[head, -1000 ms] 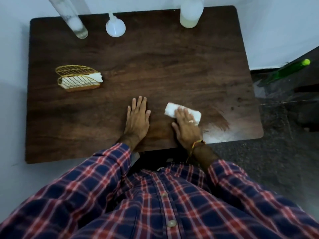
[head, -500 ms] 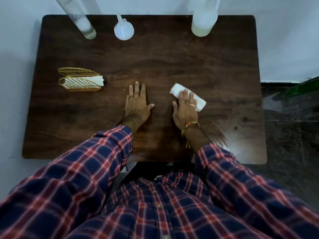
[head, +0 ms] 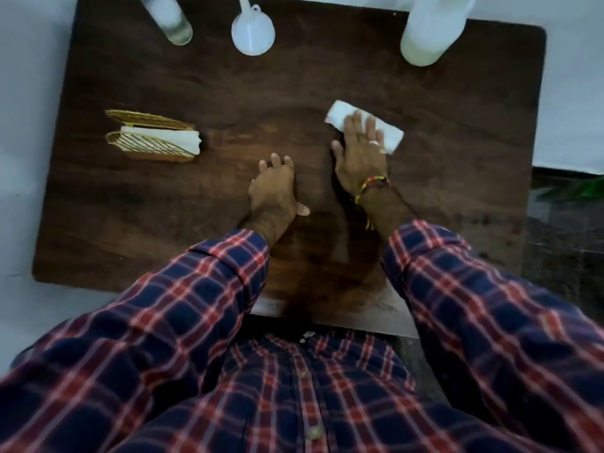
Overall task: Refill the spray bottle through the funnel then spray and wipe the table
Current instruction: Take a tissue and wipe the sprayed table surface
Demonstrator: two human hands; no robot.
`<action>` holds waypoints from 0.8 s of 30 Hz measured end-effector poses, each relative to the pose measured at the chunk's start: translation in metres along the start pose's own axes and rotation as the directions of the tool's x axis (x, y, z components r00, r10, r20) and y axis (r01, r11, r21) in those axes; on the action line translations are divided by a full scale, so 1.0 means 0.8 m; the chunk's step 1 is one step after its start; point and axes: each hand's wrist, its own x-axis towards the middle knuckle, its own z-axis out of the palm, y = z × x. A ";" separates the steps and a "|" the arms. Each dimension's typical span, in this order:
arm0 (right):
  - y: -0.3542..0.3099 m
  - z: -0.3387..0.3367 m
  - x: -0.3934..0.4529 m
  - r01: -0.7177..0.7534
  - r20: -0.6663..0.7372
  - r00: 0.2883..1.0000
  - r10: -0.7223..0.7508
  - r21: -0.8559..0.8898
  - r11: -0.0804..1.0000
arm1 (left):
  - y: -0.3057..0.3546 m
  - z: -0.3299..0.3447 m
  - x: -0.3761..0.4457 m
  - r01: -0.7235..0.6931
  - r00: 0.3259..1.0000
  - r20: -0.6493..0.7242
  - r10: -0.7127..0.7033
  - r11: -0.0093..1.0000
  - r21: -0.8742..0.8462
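My right hand [head: 359,152] lies flat on a folded white tissue [head: 338,116], pressing it onto the dark wooden table [head: 457,158] right of centre. My left hand [head: 274,194] rests on the table beside it, fingers curled down and thumb out, holding nothing. At the far edge stand a clear bottle [head: 170,21] on the left, a white funnel [head: 252,32] lying mouth-up in the middle, and a pale cloudy bottle [head: 428,31] on the right. The tops of both bottles are cut off by the frame.
A gold wire holder [head: 147,145] with white tissues sits at the left of the table. A white wall runs behind and to the left. Dark stone floor lies to the right, with something green [head: 585,191] at the frame's edge.
My right hand has slid the tissue away from me, from near the front edge toward the table's middle. My left hand's fingers have curled from flat.
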 end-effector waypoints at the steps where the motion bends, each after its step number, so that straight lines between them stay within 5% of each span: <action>1: -0.010 0.000 0.003 0.075 0.029 0.997 -0.074 -0.033 0.997 | 0.000 -0.001 0.000 0.001 1.000 0.008 -0.001 1.000 -0.004; 5: -0.010 0.018 -0.051 0.249 0.112 0.966 -0.235 -0.135 0.959 | 0.009 -0.010 0.001 0.024 0.998 0.064 -0.023 1.000 -0.015; 11: 0.057 -0.010 -0.020 -0.148 -0.049 0.988 0.146 -0.037 0.988 | 0.023 -0.023 0.002 0.077 0.990 0.121 -0.074 0.997 -0.019; 18: 0.033 0.011 -0.100 0.240 0.126 0.966 -0.227 -0.093 0.966 | 0.020 -0.013 0.002 0.080 0.994 0.078 -0.078 0.997 -0.019; 24: 0.093 -0.004 -0.078 -0.140 -0.041 0.990 0.139 -0.048 0.989 | 0.014 -0.009 0.004 0.053 0.997 0.050 -0.053 0.999 0.001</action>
